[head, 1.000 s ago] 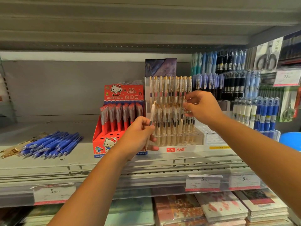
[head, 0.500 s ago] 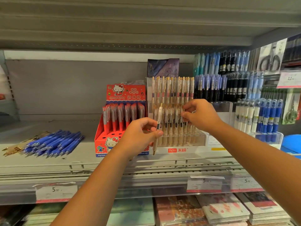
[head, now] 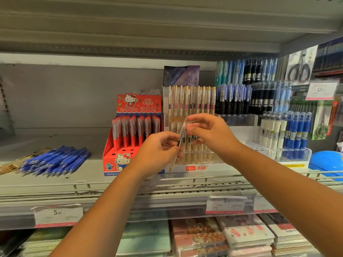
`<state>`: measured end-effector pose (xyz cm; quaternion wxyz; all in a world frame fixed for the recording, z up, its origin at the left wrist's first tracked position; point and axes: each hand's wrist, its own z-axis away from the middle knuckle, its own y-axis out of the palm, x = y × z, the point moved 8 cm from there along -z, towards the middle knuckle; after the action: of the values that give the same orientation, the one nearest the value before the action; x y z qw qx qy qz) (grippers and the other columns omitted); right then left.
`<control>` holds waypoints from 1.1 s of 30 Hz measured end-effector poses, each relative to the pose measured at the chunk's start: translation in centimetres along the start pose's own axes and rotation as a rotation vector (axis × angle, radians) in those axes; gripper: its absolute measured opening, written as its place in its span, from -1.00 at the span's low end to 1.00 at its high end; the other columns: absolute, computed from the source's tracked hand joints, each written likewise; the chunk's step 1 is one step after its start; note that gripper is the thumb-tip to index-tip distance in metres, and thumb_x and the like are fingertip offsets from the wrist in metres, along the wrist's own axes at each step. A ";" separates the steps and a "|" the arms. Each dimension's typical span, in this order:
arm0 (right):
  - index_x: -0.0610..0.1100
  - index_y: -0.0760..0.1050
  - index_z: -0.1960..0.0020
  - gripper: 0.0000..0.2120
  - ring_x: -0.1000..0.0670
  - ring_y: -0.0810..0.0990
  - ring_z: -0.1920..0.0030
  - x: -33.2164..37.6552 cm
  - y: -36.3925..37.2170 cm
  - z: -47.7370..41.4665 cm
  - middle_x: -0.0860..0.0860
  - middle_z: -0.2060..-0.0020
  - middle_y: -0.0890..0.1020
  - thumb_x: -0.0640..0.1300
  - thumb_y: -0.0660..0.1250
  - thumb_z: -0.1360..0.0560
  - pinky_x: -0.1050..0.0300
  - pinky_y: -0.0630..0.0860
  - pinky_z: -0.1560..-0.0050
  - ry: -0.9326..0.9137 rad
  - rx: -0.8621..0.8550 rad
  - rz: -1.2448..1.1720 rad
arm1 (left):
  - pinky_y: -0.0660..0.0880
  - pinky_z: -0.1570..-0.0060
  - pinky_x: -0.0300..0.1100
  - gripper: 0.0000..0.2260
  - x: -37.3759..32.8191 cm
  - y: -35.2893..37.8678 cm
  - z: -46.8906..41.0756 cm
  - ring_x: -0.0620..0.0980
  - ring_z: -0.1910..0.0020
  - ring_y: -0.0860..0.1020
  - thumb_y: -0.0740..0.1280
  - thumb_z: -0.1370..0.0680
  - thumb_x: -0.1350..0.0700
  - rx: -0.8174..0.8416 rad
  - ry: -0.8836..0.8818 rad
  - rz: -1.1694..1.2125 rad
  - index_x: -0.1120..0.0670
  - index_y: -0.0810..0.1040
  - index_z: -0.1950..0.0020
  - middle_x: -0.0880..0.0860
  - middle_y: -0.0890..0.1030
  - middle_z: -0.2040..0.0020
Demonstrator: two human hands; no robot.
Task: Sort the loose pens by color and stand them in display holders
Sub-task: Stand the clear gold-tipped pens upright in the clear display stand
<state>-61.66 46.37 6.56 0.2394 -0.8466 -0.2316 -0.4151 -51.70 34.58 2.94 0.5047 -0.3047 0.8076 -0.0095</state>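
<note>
We see a grey store shelf [head: 55, 182] carrying, from left to right, a loose heap of blue pens [head: 53, 161] lying flat, a red cartoon display box [head: 118, 158] of upright red pens, and a clear tiered holder [head: 193, 160] of pale gold-clipped pens, with further blue and dark pens standing at far right. Both arms reach to the clear holder. The left hand [head: 157, 153] pinches one clear gold-tipped pen [head: 179, 141] at mid-barrel, tip down, tilted, just in front of the holder's near row. The right hand [head: 209, 134], a second ago spread over the upper row, has dropped to meet the pen's top, its fingertips closing about it; whether they press it we cannot tell. We judge this a handover or steadying before seating the pen in a matching slot; the blue heap remains unsorted.
</note>
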 end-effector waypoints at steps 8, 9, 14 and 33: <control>-0.13 0.57 -0.08 -0.78 -0.04 0.69 0.14 1.2 -1.4 0.2 -0.13 0.12 0.65 -0.31 0.44 -0.47 0.07 0.66 0.11 -0.076 -0.042 -0.057 | 0.51 -0.02 -0.36 -0.77 -3.2 1.3 -0.4 -0.22 0.06 0.58 0.34 -0.57 0.19 -0.060 0.197 -0.431 0.03 0.58 -0.22 -0.08 0.62 0.00; -0.12 0.57 -0.08 -0.78 -0.05 0.70 0.14 1.4 -2.1 0.1 -0.15 0.09 0.64 -0.32 0.44 -0.47 0.07 0.66 0.14 -0.085 -0.073 -0.068 | 0.50 -0.04 -0.32 -0.76 -3.9 1.3 -0.6 -0.22 0.04 0.54 0.36 -0.56 0.13 -0.088 0.251 -0.544 0.03 0.57 -0.23 -0.11 0.58 -0.03; -0.02 0.54 -0.03 -0.78 0.01 0.70 0.20 1.8 -5.7 -0.6 -0.10 0.09 0.58 -0.32 0.38 -0.52 0.12 0.65 0.28 -0.125 -0.206 -0.039 | 0.46 -0.18 -0.09 -0.52 -5.8 1.8 -2.5 -0.05 -0.23 0.43 0.43 -0.49 -0.06 -0.165 0.399 -0.956 0.00 0.41 -0.36 -0.03 0.43 -0.28; -0.03 0.53 -0.13 -0.81 0.04 0.64 0.16 -3.0 -7.0 -3.2 0.11 0.15 0.60 -0.12 0.41 -0.52 -0.04 0.65 0.11 -0.129 -0.229 0.394 | 0.33 -0.33 0.21 -0.16 -2.6 4.6 -7.2 0.15 -0.47 0.27 0.48 -0.41 -0.19 -0.035 0.317 -1.328 -0.08 0.12 -0.56 0.00 0.30 -0.52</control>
<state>-69.32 49.34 7.30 0.2030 -0.9218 -0.0283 -0.3290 -59.02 37.58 7.07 0.2626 -0.7389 0.5134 -0.3486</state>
